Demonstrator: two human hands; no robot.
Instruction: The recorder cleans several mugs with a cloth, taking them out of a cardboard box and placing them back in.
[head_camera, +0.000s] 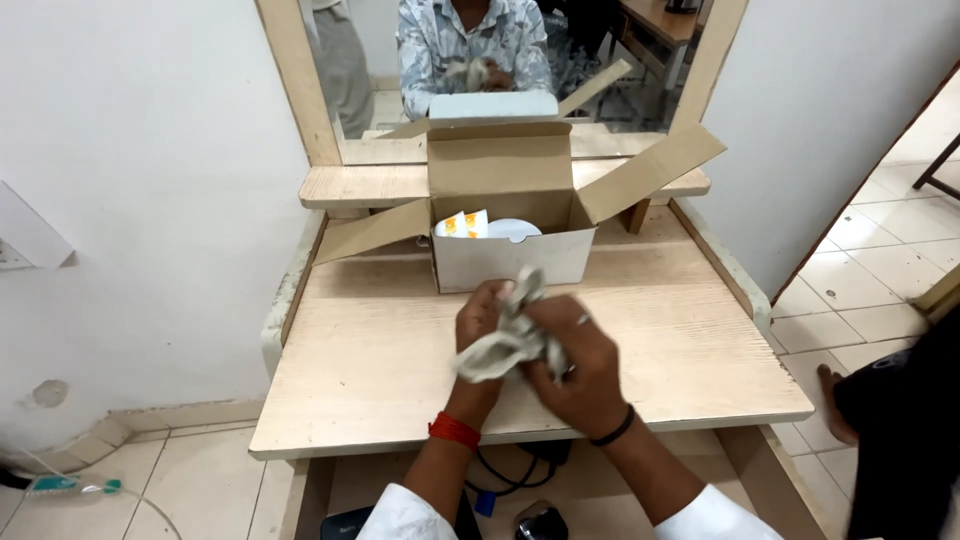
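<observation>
Both hands, the left hand (482, 322) and the right hand (580, 355), were closed tightly on a crumpled grey cloth (508, 338) just near the open cardboard box (510, 255) on the wooden table (370, 350), and working it well probably meant keeping a firm, even grip.

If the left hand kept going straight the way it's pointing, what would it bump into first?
Most likely the front wall of the open cardboard box. The left hand, gripping a crumpled grey cloth together with the right hand, points up the wooden table toward it, though depth is hard to judge.
</observation>
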